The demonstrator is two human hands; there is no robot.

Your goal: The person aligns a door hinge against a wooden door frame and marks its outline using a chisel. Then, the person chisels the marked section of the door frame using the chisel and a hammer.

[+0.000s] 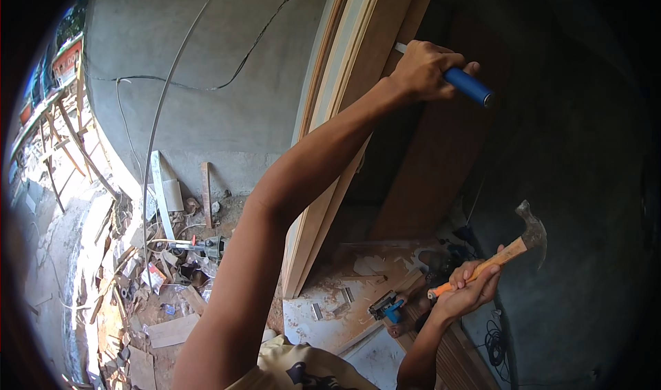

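Note:
My left hand [428,70] is raised high and wrapped round a chisel [469,88] with a blue handle. A short bit of its blade shows past my fist, its tip against or close to the wooden door frame [372,53]; contact is hard to tell. Lower down on the right, my right hand [469,287] grips a claw hammer [506,254] by its orange-yellow handle. The grey metal hammer head points up and away, apart from the chisel.
Below the frame, a dusty white surface [299,318] bears wood scraps and a blue-and-black power tool [390,309]. Rubble and offcuts [172,331] cover the ground at left. A black cable [241,70] crosses the grey wall [227,18]. Coiled cord [496,342] lies at lower right.

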